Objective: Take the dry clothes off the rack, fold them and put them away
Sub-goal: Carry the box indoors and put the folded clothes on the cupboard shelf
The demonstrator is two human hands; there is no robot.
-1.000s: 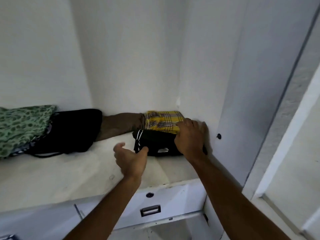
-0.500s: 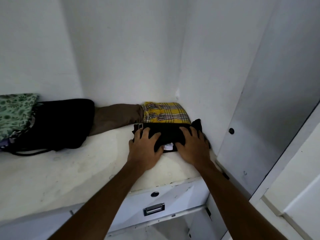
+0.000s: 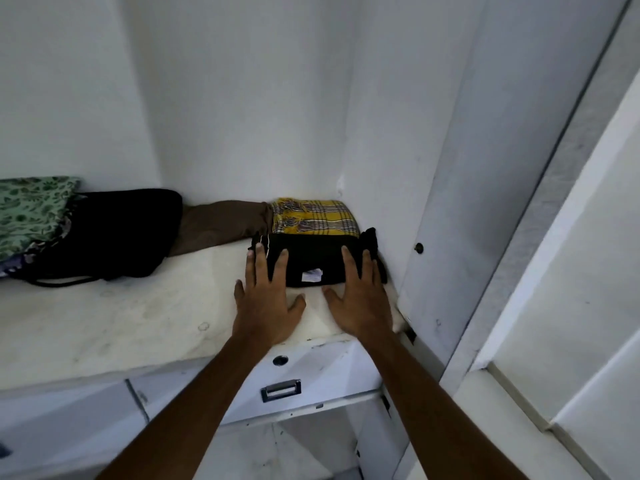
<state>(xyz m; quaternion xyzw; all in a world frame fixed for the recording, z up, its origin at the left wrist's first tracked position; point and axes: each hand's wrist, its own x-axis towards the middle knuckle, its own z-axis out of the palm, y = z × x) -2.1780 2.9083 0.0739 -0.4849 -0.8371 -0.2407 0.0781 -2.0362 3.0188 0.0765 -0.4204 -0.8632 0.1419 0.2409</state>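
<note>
While left hand [image 3: 266, 301] and right hand [image 3: 360, 303] lie flat and splayed on the folded black garment [image 3: 311, 259], stowing looks nearly done; next, lift off cleanly.

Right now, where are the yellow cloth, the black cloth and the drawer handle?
yellow cloth [image 3: 313, 216], head view, middle of its top.
black cloth [image 3: 311, 258], head view, middle of its top.
drawer handle [image 3: 281, 389], head view, middle of bar.

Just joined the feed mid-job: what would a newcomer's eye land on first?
The left hand and right hand, fingers straight, reach onto a folded black garment at the right end of the white shelf. A folded yellow plaid cloth sits behind it. At the far left lie a black bag and a green patterned cloth.
</note>
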